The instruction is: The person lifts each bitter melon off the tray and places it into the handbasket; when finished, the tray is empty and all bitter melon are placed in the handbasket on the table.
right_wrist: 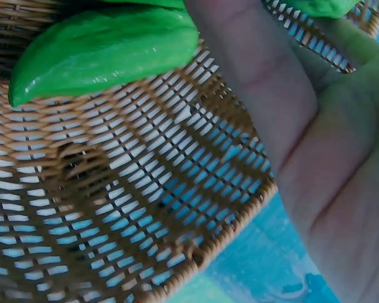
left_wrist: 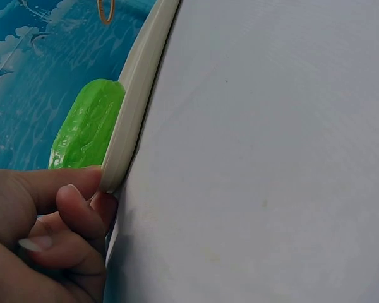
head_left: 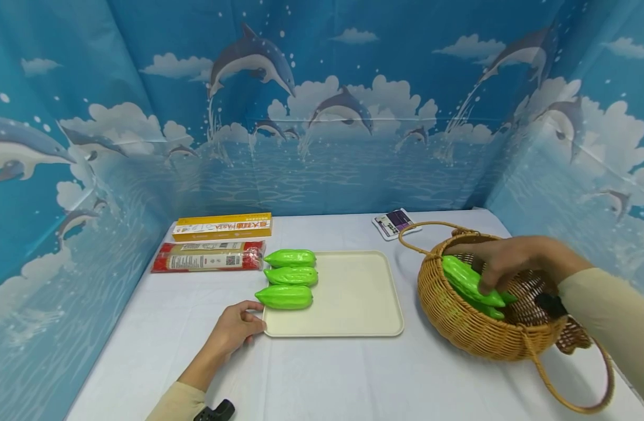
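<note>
A person's right hand (head_left: 503,260) reached into a wicker basket (head_left: 459,321) at the right side of a white-covered counter (head_left: 322,374), fingers curled round a green gourd (head_left: 471,282) that lay tilted against the basket's near wall. A second gourd (head_left: 485,308) showed just beneath it inside the basket. In the right wrist view the held gourd (right_wrist: 104,50) sat across the woven wall (right_wrist: 114,208) with the thumb pressed over one end; part of another green piece (right_wrist: 319,6) appeared at the top edge.

The left hand (head_left: 238,327) rested at the near left corner of a cream tray (head_left: 353,292) in the middle of the counter. The left wrist view showed the thumb (left_wrist: 50,186) laid against the tray's rim (left_wrist: 129,120) and the other fingers (left_wrist: 76,214) curled below it, pinching the edge, with one gourd (left_wrist: 85,126) just beyond the rim.

Three more gourds lay in a column along the tray's left edge: the far one (head_left: 290,258), the middle one (head_left: 291,276) and the near one (head_left: 284,297), each lying crosswise and close to its neighbour.

To the left of the tray, a red packet (head_left: 208,256) lay flat on the cloth, and a yellow pasta box (head_left: 222,226) sat just behind it. A small card (head_left: 395,223) rested near the back of the counter, beside the basket's looped handle (head_left: 432,225). A dolphin-print backdrop (head_left: 322,117) enclosed the scene on three sides.
</note>
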{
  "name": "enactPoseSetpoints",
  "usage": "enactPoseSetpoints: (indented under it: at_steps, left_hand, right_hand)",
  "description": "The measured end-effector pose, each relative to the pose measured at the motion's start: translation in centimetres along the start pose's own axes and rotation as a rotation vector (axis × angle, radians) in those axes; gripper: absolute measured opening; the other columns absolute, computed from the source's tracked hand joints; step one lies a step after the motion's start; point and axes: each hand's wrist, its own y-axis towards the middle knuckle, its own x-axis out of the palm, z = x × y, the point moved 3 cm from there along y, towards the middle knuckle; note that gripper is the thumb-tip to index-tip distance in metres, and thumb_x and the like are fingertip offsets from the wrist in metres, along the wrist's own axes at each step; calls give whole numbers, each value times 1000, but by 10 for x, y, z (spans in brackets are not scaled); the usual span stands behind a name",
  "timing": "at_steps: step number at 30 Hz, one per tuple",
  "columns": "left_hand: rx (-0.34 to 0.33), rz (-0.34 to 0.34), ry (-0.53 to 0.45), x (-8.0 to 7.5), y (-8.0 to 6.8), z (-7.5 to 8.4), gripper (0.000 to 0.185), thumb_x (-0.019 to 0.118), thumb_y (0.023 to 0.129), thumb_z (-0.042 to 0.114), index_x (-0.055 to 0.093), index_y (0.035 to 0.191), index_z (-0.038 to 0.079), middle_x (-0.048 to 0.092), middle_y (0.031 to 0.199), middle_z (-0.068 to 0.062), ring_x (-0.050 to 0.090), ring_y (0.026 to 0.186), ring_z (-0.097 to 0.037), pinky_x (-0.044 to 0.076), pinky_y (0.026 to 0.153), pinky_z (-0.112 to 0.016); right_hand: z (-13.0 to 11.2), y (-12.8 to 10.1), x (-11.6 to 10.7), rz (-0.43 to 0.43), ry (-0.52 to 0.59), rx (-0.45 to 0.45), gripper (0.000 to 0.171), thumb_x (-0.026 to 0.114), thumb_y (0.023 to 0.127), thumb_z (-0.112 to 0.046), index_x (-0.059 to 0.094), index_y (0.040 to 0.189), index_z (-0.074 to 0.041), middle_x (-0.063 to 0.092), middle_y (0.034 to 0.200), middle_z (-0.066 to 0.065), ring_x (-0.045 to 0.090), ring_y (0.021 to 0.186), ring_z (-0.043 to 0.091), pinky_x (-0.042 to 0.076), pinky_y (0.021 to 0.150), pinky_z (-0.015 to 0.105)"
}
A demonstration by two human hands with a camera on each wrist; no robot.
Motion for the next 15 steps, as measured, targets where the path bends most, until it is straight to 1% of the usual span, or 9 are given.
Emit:
enactPoseSetpoints:
  at_steps: [2, 3, 4, 6, 9, 12, 15]
  left_hand:
    - [1, -4, -3, 0, 0, 0, 42, 77, 84, 0, 65, 124, 2, 65, 84, -8, 52, 55, -15, 43, 50, -29]
    - [1, -5, -4, 0, 0, 0, 42, 77, 84, 0, 65, 124, 2, 65, 84, -8, 52, 55, -15, 43, 50, -29]
    - [0, -6, -4, 0, 0, 0, 42, 77, 84, 0, 65, 124, 2, 65, 84, -8, 52, 55, -15, 43, 50, -29]
    - [0, -6, -5, 0, -1, 1, 42, 77, 84, -1, 65, 124, 2, 64, 84, -8, 52, 55, -16, 42, 50, -29]
    - [0, -5, -6, 0, -1, 1, 42, 77, 84, 0, 65, 124, 2, 64, 84, -8, 52, 55, -16, 43, 50, -29]
    - [0, -5, -7, -1, -1, 1, 42, 78, 84, 0, 65, 124, 2, 64, 84, -8, 52, 55, -16, 43, 50, -29]
    - [-1, -5, -7, -1, -1, 1, 42, 78, 84, 0, 65, 124, 2, 64, 84, -8, 52, 55, -16, 43, 50, -30]
  right_hand:
    - [1, 3, 2, -12, 6, 2, 111, 76, 84, -5, 2, 165, -19, 17, 155, 37, 45, 60, 17, 51, 63, 38]
    - [2, 4, 3, -16, 9, -1, 111, 77, 84, -6, 2, 165, -18, 17, 155, 39, 49, 64, 18, 52, 65, 39]
    - [2, 5, 4, -18, 10, -2, 111, 77, 84, -7, 2, 165, -17, 19, 154, 41, 53, 69, 18, 53, 67, 40]
    - [3, 8, 7, -19, 11, 5, 111, 79, 83, -8, 4, 165, -17, 25, 152, 39, 59, 79, 21, 55, 71, 42]
    - [3, 10, 10, -33, 5, 4, 111, 80, 84, -9, 4, 164, -14, 33, 148, 36, 64, 99, 29, 57, 79, 44]
    - [3, 12, 13, -54, 6, 5, 113, 81, 84, -10, 1, 164, -11, 42, 144, 31, 64, 103, 31, 58, 82, 44]
    - [2, 14, 16, -80, 11, 2, 116, 81, 84, -9, -4, 163, -9, 52, 136, 26, 66, 100, 30, 58, 81, 44]
